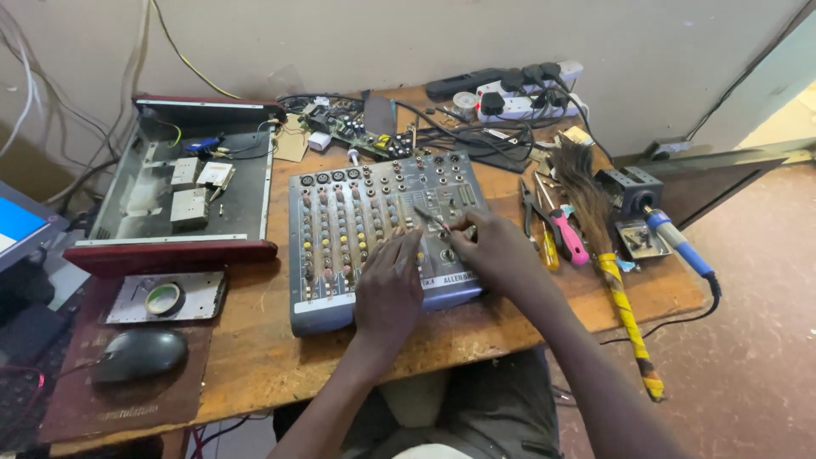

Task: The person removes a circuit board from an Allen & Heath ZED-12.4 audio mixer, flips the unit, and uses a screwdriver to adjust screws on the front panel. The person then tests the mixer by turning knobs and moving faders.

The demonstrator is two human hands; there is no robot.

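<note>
We have the audio mixer lying flat near the middle of the wooden bench, its knob face up and tilted a little toward us. Our left hand rests palm down on the lower part of the panel, fingers loosely spread over the knobs and gripping nothing. Our right hand pinches a thin screwdriver at its handle end, the tip angled down onto the panel between the knob rows and the right-hand section.

As far as we can judge, the work is early: the mixer case looks closed, every knob we can see sits in place, and no loose screws or panel parts lie beside it. Whether any screw is already out we cannot tell.

To the left an open amplifier chassis with a red frame sits just beside the mixer, well inside elbow range. Behind it lie a bare circuit board and a power strip with tangled cables. On the right, pliers, a pink-handled tool, a small broom and a blue soldering iron crowd the bench edge, close to our right forearm. A computer mouse sits at the near left.
</note>
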